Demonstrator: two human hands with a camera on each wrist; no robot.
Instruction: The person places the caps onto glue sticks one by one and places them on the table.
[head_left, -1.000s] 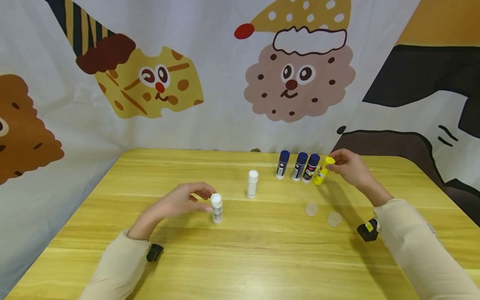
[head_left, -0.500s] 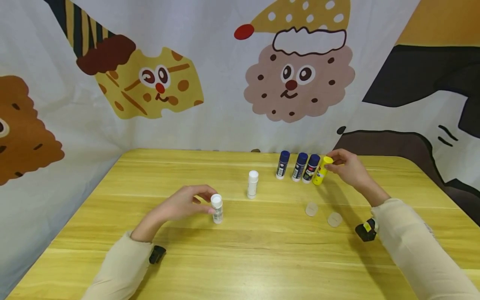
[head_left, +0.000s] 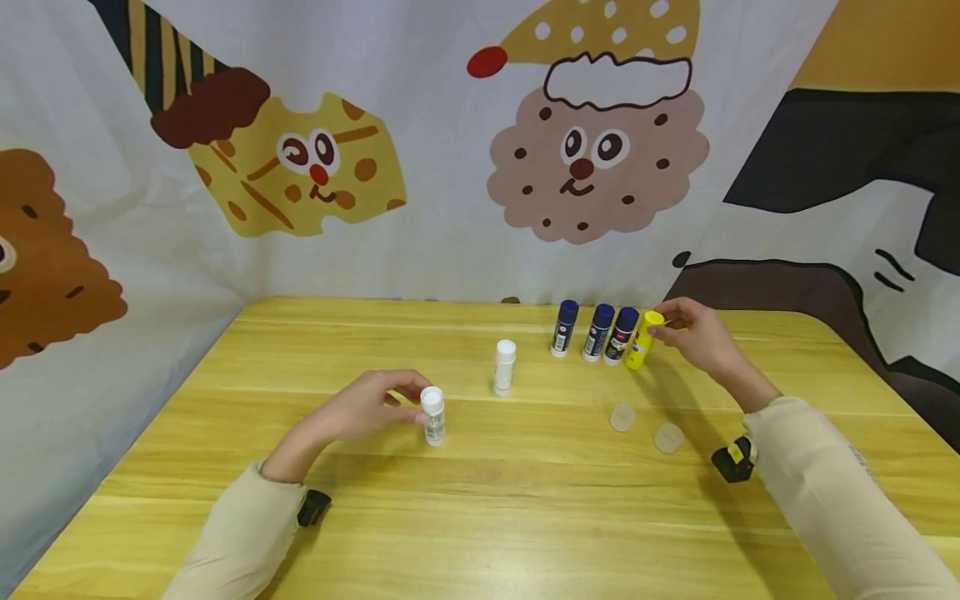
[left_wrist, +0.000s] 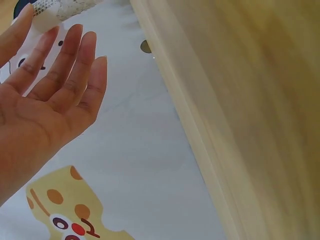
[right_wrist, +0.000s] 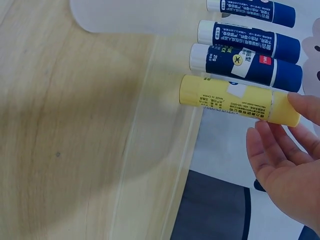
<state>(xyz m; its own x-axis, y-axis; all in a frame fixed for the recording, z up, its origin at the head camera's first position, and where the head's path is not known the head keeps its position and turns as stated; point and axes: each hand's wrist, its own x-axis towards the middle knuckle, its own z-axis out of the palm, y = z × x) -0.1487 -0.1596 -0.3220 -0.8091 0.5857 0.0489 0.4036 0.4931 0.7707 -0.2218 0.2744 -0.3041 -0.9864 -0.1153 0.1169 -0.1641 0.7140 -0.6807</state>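
The right hand (head_left: 699,335) is pinching the yellow glue stick (head_left: 642,343) up top beside a navy stick (head_left: 621,336), the left hand (head_left: 367,408) a white stick (head_left: 434,418), both probably light, stiff, slightly slippery and best gripped mid-barrel

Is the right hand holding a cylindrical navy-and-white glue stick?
No, the right hand pinches the cylindrical yellow glue stick by its top.

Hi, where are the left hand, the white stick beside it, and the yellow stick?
Left hand (head_left: 366,406): head view, on the back of the hand.
White stick (head_left: 434,422): head view, on its side, below the top.
Yellow stick (right_wrist: 232,101): right wrist view, midway along its side.
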